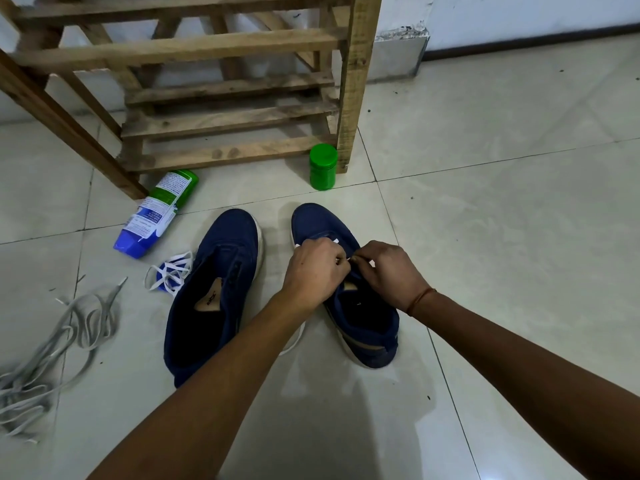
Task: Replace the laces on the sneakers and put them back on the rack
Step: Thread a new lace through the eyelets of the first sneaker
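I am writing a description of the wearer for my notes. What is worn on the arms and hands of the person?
The left forearm and the right forearm are bare, no sleeves in view. The left hand and the right hand wear no gloves. A thin reddish-brown thread band circles the right wrist; no watch shows.

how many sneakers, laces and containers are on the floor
sneakers: 2 (left sneaker, right sneaker)
loose lace bunches: 2 (gray pile, white bundle)
lace being threaded: 1
containers: 2 (green jar, lying bottle)
total: 7

Rack (180, 46) top cropped, grey laces (24, 396) cut by left edge
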